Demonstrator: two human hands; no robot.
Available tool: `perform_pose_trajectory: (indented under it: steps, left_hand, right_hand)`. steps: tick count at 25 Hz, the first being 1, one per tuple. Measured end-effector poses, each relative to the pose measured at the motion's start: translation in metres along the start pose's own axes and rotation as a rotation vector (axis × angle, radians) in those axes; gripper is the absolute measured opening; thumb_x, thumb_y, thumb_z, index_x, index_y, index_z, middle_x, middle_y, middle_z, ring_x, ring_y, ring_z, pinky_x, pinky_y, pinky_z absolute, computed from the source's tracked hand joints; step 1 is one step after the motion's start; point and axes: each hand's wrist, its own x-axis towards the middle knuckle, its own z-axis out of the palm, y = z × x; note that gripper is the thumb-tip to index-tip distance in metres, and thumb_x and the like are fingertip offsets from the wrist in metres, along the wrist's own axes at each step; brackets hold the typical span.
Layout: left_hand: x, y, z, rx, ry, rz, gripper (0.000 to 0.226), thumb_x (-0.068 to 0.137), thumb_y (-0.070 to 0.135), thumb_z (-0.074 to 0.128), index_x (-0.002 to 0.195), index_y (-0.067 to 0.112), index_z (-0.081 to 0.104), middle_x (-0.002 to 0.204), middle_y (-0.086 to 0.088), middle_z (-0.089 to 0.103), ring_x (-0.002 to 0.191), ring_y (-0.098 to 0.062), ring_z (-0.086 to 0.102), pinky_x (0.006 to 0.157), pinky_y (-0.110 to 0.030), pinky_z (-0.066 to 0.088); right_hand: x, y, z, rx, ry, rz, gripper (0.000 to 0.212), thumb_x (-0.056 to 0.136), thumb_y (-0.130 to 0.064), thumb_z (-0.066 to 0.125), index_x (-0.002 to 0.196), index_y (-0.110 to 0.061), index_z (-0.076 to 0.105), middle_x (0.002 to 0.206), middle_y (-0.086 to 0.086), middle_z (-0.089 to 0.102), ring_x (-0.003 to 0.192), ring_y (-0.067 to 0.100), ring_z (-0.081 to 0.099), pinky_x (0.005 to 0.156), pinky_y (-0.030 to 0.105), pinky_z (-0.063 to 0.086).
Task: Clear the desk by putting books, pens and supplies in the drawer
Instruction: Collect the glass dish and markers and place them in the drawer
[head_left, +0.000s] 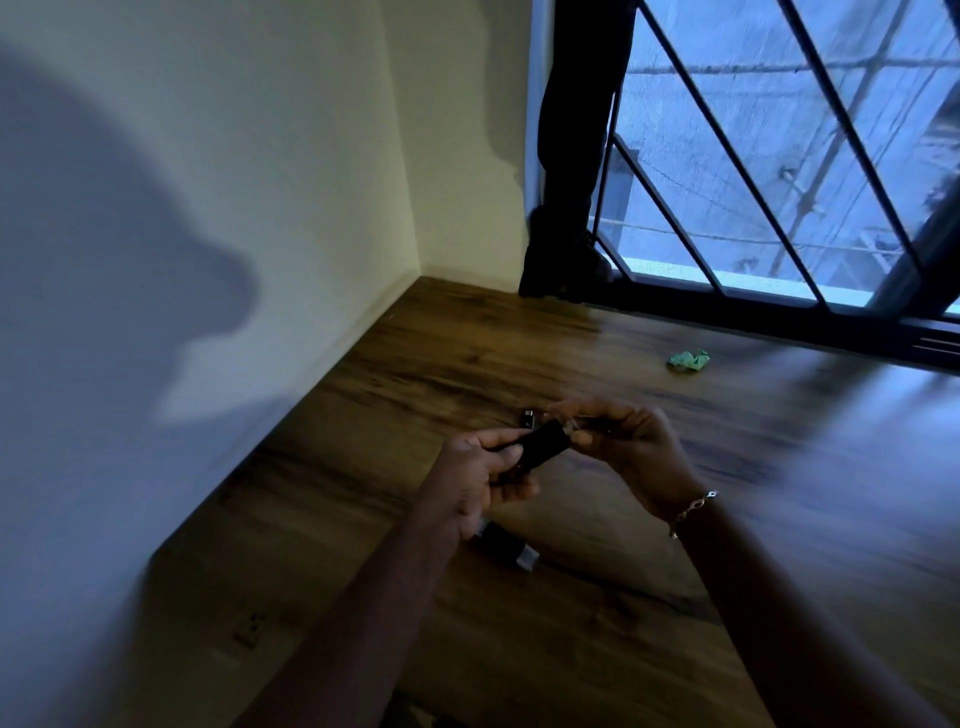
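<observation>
Wooden desk (571, 649) fills lower view, pale wall (291, 130) at left. Nearest: dark stubby object with white end (511, 548) lying on desk, just under left hand (478, 478). Left hand curled round dark marker-like stick (537, 447), held above desk. Right hand (628, 447) pinching stick's far end (blur hides whether cap or tip). Bracelet (693, 512) on right wrist. Small dark piece (529, 417) on desk just behind hands. Farther back: crumpled green scrap (688, 360). Beyond: barred window (779, 156), dark curtain (571, 156).

Head cam: fwd + down, close over desk (519, 353) corner.
</observation>
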Motion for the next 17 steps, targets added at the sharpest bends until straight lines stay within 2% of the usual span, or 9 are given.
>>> perform_pose_trajectory:
  steps: [3,5,8,11,14,17]
  left_hand:
    - [0.0017,-0.0002,0.0,0.028,0.0,0.005,0.023,0.092,-0.003,0.048,0.104,0.006,0.064,0.095,-0.015,0.063,0.056,-0.013,0.065,0.052,-0.024,0.055]
    - [0.0027,0.0001,0.0,0.05,-0.009,0.012,0.022,0.092,-0.003,0.048,0.103,0.008,0.065,0.096,-0.015,0.063,0.055,-0.013,0.065,0.051,-0.023,0.054]
    - [0.0014,0.0031,-0.0005,0.072,-0.03,0.02,0.025,0.092,-0.004,0.047,0.111,0.003,0.062,0.094,-0.015,0.062,0.055,-0.013,0.062,0.049,-0.022,0.053]
    - [-0.0015,0.0059,-0.0016,0.102,-0.044,0.035,0.023,0.092,-0.003,0.047,0.099,0.009,0.065,0.101,-0.015,0.061,0.059,-0.014,0.061,0.048,-0.02,0.051]
    - [-0.0015,0.006,-0.002,0.116,-0.039,0.026,0.024,0.091,-0.004,0.048,0.096,0.011,0.065,0.1,-0.015,0.061,0.056,-0.013,0.062,0.047,-0.02,0.051]
    - [-0.0023,0.0062,-0.002,0.135,-0.057,0.001,0.025,0.091,-0.006,0.047,0.109,0.002,0.062,0.09,-0.014,0.062,0.05,-0.011,0.061,0.045,-0.02,0.049]
  right_hand:
    - [-0.0018,0.0026,-0.0023,0.0,-0.002,0.005,0.039,0.064,-0.046,0.076,0.097,-0.026,0.071,0.11,0.002,0.068,0.109,0.026,0.059,0.093,0.052,0.047]
    - [-0.0019,0.0024,-0.0029,-0.043,-0.002,-0.008,0.038,0.065,-0.047,0.074,0.098,-0.028,0.07,0.11,0.001,0.067,0.108,0.026,0.06,0.091,0.051,0.048]
    - [-0.0022,0.0001,-0.0019,-0.091,-0.011,-0.037,0.035,0.068,-0.049,0.071,0.098,-0.03,0.07,0.109,-0.002,0.068,0.107,0.021,0.061,0.09,0.039,0.053]
    - [-0.0019,-0.0003,0.0014,-0.12,-0.003,-0.084,0.031,0.069,-0.043,0.072,0.097,-0.031,0.071,0.106,-0.008,0.069,0.103,0.013,0.064,0.086,0.026,0.053]
    - [-0.0026,0.0017,0.0032,-0.138,0.006,-0.104,0.026,0.069,-0.034,0.071,0.095,-0.034,0.071,0.104,-0.013,0.07,0.102,0.008,0.064,0.084,0.022,0.053]
    - [-0.0061,0.0,-0.0009,-0.164,0.004,-0.079,0.027,0.069,-0.04,0.071,0.096,-0.037,0.07,0.107,-0.014,0.068,0.105,0.01,0.063,0.084,0.023,0.054]
